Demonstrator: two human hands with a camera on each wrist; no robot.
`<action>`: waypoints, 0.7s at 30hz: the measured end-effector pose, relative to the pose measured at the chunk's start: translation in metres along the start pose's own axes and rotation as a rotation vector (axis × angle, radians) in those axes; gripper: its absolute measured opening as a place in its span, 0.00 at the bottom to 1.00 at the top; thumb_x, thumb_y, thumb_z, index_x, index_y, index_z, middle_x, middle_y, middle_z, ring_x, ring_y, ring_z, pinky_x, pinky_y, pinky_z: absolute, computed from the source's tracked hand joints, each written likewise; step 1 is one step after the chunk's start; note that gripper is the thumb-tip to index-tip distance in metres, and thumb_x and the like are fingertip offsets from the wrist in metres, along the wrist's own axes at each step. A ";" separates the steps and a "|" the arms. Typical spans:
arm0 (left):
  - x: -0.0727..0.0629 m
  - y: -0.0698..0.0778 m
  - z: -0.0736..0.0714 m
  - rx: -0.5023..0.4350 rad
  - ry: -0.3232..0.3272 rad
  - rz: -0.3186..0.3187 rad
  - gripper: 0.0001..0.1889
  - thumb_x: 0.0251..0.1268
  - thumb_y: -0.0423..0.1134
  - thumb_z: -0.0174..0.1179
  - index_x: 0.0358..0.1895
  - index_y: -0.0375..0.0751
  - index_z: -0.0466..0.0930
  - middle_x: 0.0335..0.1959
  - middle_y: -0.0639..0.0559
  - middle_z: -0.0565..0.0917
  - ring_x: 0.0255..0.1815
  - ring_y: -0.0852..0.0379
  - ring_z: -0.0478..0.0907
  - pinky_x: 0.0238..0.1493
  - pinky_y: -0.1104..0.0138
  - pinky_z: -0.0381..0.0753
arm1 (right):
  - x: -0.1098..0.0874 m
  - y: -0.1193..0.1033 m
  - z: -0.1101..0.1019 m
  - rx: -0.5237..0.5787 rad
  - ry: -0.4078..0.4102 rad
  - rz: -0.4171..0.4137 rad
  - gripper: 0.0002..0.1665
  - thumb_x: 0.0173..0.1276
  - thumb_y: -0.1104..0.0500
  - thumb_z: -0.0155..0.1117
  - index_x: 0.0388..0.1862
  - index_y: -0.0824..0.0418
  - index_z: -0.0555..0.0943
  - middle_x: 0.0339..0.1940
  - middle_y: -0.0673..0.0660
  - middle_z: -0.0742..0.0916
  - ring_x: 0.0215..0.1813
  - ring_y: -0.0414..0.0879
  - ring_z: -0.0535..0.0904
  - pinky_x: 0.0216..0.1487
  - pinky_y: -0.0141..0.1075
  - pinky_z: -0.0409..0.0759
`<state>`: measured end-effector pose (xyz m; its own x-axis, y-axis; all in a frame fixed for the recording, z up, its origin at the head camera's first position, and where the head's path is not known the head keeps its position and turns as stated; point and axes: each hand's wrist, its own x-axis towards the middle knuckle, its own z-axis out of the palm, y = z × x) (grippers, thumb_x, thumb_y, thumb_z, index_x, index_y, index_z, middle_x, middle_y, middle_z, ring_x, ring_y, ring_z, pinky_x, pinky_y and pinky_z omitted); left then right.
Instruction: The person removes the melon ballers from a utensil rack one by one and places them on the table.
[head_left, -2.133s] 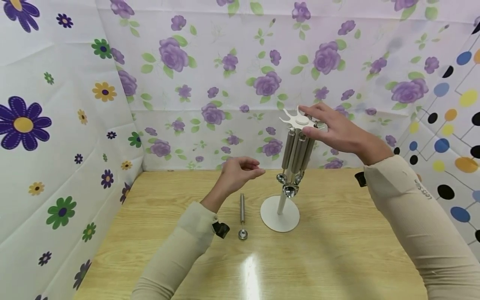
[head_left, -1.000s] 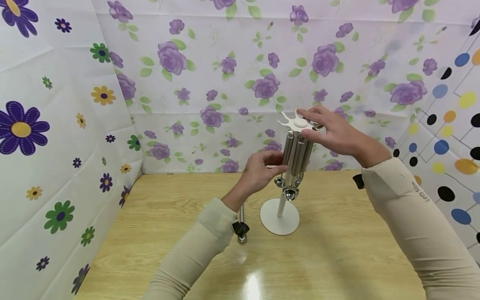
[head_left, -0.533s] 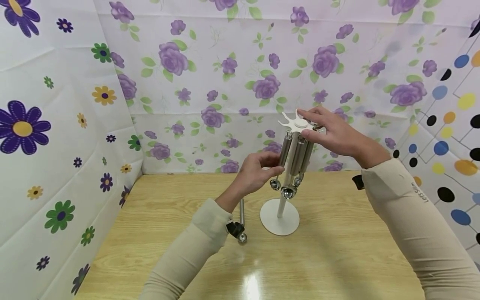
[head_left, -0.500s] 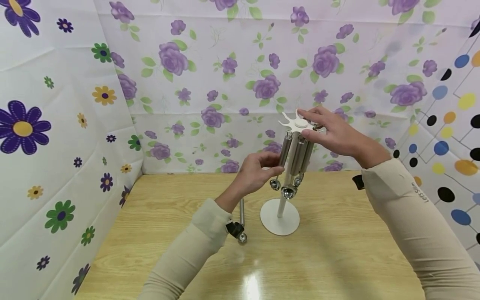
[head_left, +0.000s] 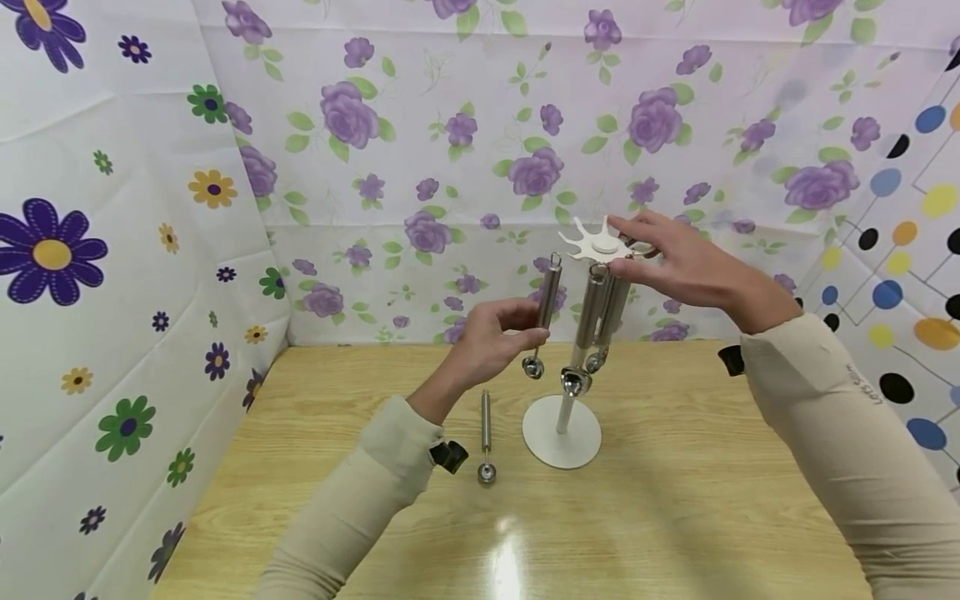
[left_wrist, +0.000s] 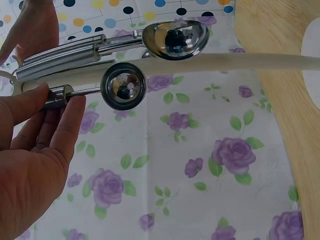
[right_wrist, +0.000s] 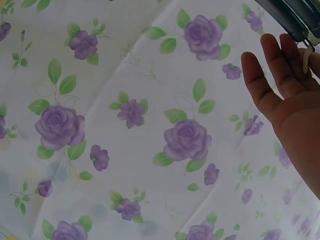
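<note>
My left hand (head_left: 491,340) pinches a melon baller (head_left: 550,292) by its steel handle, held upright with the scoop down. It is off to the left of the white utensil stand (head_left: 562,432), apart from its hooks. In the left wrist view the baller's round cup (left_wrist: 123,86) has a small hole. My right hand (head_left: 686,262) grips the right side of the hooked top (head_left: 600,243) with thumb and fingers. Several steel scoops hang there, including a larger scoop (head_left: 576,382); some handles are partly hidden. Another melon baller (head_left: 486,433) lies on the table.
The stand rises from a round white base on the wood-grain table (head_left: 360,500). A purple-flowered cloth (head_left: 427,233) hangs behind it, with patterned cloths at the left and right.
My left hand reached right to the stand, took hold of a hanging melon baller, and drew it left off its hook. My right hand has stayed on the top of the stand.
</note>
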<state>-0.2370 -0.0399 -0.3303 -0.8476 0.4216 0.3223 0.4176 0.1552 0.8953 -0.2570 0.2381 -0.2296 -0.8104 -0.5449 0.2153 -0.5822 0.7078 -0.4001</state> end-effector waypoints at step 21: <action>-0.029 -0.038 -0.011 -0.003 0.050 -0.126 0.13 0.67 0.31 0.66 0.52 0.32 0.84 0.44 0.41 0.86 0.42 0.50 0.85 0.43 0.62 0.86 | -0.014 0.000 -0.010 0.023 0.085 0.007 0.35 0.76 0.50 0.59 0.78 0.56 0.64 0.63 0.67 0.81 0.60 0.64 0.79 0.59 0.63 0.72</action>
<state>-0.2317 -0.0677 -0.3705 -0.9087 0.3536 0.2220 0.3057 0.2012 0.9306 -0.2458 0.2502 -0.2239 -0.8176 -0.4989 0.2873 -0.5756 0.7002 -0.4223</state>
